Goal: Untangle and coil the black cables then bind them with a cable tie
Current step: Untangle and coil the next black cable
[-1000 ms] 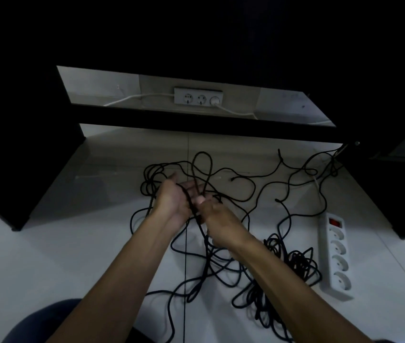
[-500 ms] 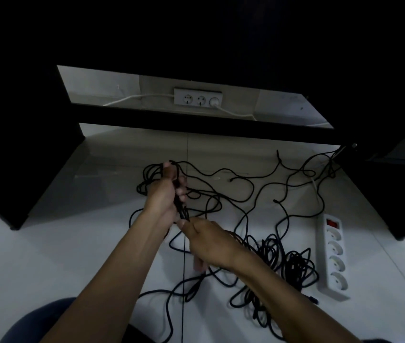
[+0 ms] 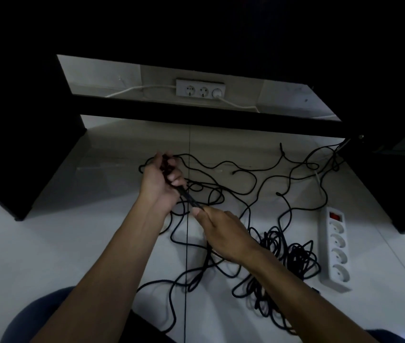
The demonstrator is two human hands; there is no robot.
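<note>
Two hands on the black cables (image 3: 258, 180) rn. Left hand (image 3: 160, 180) has its grip clamped round a bunch of strands, fingers curled over them, and a short taut bit runs down-right out of that fist to the right hand (image 3: 223, 235). Right grip is pinched together on that same strand w/ thumb and fingertips, just below-right of the left one, hands close but not touching.

Rest of the cable is still a mess on the white floor (image 3: 48, 243): loose loops spread away from the grips toward the far right, and a denser tangled pile sits right under/beside the right wrist. A few strands trail back toward the person between the forearms.

White power strip (image 3: 336, 251) w/ a red switch lies well to the right of the grips, near the pile. Another white socket strip (image 3: 200, 88) sits far beyond the hands, behind a dark bar (image 3: 196, 112), w/ one white plug in it
</note>
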